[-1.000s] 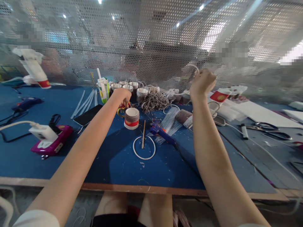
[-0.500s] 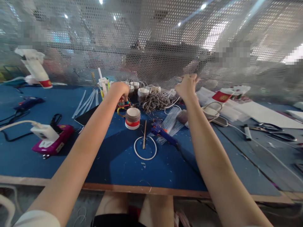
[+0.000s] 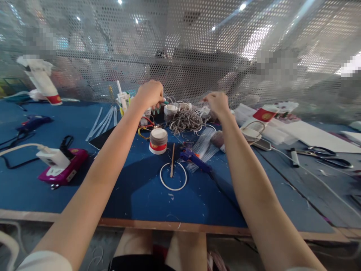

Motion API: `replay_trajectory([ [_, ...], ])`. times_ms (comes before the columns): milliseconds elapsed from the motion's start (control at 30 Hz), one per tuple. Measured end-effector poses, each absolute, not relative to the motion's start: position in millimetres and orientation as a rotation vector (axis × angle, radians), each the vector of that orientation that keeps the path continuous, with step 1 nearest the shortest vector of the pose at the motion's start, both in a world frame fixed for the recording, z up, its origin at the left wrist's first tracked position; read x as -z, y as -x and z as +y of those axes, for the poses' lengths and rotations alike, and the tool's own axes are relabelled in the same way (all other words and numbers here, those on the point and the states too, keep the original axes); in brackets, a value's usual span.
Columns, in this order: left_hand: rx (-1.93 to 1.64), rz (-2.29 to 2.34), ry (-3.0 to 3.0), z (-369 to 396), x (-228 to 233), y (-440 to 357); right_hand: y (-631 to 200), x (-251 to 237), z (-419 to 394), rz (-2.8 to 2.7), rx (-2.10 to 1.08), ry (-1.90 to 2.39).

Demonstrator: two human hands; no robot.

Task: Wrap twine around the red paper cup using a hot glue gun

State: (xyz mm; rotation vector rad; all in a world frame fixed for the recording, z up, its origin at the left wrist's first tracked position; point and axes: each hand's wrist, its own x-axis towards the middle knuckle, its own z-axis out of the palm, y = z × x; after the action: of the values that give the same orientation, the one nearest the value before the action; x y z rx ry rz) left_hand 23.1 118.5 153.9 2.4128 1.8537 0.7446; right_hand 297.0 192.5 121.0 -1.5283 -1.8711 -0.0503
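Observation:
My left hand (image 3: 150,94) is raised above the back of the table, beside a white-topped grey cup (image 3: 170,111). Its fingers point down and to the right, apart, with teal at their tips and nothing visible between them. To the right, my right hand (image 3: 218,102) hovers past a tangled heap of grey cord (image 3: 187,122). Its slightly blurred fingers reach leftward and appear apart, holding nothing I can see. Nearer me stands a paper cup wrapped in grey cord (image 3: 158,141). A thin stick (image 3: 172,160) lies partly across a white ring (image 3: 184,180).
A blue glue gun (image 3: 196,160) lies right of the ring, near clear glue sticks (image 3: 207,145). At left are a purple power strip (image 3: 75,167) and another glue gun (image 3: 35,122). Scissors (image 3: 332,156) rest at right. A perforated screen (image 3: 191,49) stands behind.
My left hand has risen and shifted right, away from the red and yellow handles behind the wrapped cup. My right hand has moved slightly left and down, its fingers turning leftward.

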Motion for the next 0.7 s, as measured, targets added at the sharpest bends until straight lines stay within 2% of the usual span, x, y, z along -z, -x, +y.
replay_trajectory([
  [133, -0.771, 1.775, -2.412, 115, -156, -26, -271, -118, 178, -2.211, -0.183, 1.700],
  [267, -0.773, 1.797, -2.425, 117, -157, -29, -259, -102, 173, -2.511, -0.127, 1.678],
  [500, -0.712, 1.804, -2.466, 116, -156, -32, -251, -76, 182, -2.523, -0.109, 1.748],
  [700, -0.649, 1.750, -2.488, 116, -156, -30, -262, -96, 176, -2.437, -0.071, 1.665],
])
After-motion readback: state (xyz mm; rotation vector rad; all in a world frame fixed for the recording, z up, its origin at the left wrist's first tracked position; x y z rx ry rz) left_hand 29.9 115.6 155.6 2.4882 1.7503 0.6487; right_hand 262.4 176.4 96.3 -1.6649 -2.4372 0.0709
